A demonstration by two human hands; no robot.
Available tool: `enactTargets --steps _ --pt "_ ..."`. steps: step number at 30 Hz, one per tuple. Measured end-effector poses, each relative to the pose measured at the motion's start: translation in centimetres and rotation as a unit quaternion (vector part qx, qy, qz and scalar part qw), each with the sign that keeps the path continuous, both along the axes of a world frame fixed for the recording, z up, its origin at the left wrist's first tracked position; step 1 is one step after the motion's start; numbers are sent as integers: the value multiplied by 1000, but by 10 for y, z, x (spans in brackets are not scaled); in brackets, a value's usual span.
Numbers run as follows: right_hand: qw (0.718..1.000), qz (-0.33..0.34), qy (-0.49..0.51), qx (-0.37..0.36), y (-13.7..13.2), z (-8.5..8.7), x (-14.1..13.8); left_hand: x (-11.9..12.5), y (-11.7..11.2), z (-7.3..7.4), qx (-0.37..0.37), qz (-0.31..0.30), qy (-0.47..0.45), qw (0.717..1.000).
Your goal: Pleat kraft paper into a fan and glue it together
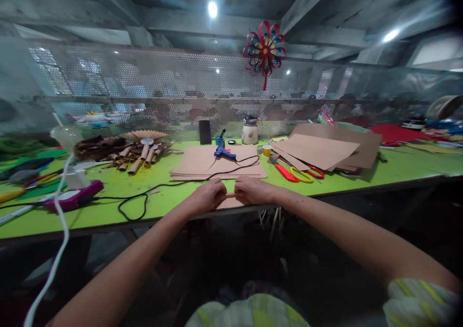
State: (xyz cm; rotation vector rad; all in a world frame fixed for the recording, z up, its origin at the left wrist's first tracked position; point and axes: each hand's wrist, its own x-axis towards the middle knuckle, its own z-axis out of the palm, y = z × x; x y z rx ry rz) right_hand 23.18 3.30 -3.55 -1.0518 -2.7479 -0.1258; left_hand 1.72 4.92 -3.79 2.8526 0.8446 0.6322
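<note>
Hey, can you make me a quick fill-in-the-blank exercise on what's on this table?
1. The left hand and right hand hold paper; the number of hands on the glue gun is ____.
2. The glue gun's body is coloured ____.
3. The top of the table is bright ____.
4. Of left and right, the power strip lies toward the table's ____ end.

Missing words: zero; blue; green; left.

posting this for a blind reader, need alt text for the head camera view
A person's left hand and right hand hold brown paper at the near edge of a green table. Beyond them a blue glue gun lies on stacked brown sheets, with scissors to the right.
</note>
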Motion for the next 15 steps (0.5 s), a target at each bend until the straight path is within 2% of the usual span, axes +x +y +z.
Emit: enactTargets --steps 8,15 --pt "1000 -7 29 4 2 -1 -19 9 1 4 1 13 14 1000" --pt "998 20 56 -19 5 -8 -1 5 0 5 -15 -6 17 1000"
